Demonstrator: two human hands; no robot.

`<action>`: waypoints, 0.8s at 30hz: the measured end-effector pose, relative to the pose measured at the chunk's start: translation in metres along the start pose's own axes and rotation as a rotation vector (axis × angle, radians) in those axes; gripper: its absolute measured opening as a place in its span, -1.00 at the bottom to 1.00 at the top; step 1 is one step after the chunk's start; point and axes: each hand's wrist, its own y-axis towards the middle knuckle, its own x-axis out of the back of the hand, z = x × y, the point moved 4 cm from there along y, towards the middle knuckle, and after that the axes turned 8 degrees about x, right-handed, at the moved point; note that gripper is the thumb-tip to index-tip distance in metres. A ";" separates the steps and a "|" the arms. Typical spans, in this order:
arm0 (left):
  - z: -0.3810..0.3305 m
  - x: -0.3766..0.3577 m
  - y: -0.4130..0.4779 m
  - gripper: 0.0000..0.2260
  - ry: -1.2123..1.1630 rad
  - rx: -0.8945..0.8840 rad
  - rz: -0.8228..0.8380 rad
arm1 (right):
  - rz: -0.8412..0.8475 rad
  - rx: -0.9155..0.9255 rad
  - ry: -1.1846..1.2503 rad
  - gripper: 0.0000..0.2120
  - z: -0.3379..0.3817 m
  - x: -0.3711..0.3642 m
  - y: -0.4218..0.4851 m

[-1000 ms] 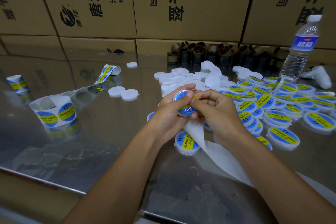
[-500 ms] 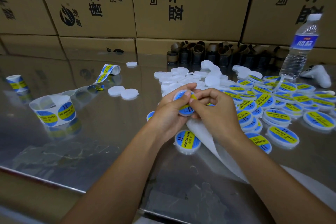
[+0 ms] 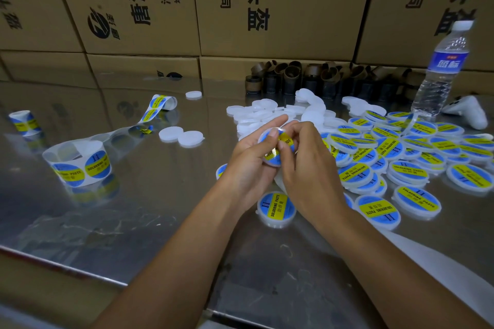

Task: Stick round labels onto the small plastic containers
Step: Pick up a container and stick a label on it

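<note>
My left hand point(image 3: 250, 165) grips a small round white container point(image 3: 275, 145) with a blue and yellow label on its face. My right hand point(image 3: 307, 168) has its thumb and fingertips curled onto that label, pressing on it. A labelled container point(image 3: 276, 208) lies on the metal table point(image 3: 133, 222) just below my hands. Several labelled containers point(image 3: 406, 157) are heaped to the right. Bare white containers point(image 3: 267, 115) are piled behind my hands. White backing strip point(image 3: 433, 264) trails from under my right forearm.
A roll of labels point(image 3: 80, 163) stands at the left, its strip running back to a curled end point(image 3: 160, 104); a small roll point(image 3: 24, 121) is far left. Two bare lids point(image 3: 181, 136), brown cores point(image 3: 307, 80), a water bottle point(image 3: 443, 69), cardboard boxes point(image 3: 267, 8) behind.
Both hands stay at the same spot on the container. My right fingers have shifted slightly over the label; my left index finger has straightened out.
</note>
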 end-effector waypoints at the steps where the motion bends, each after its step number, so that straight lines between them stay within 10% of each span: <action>1: 0.000 0.000 0.000 -0.79 0.001 0.002 -0.002 | 0.010 0.000 -0.016 -0.90 0.001 0.000 0.000; 24: 0.000 0.007 0.000 -0.78 -0.071 -0.021 -0.019 | -0.037 -0.052 0.121 -0.68 -0.013 0.000 0.000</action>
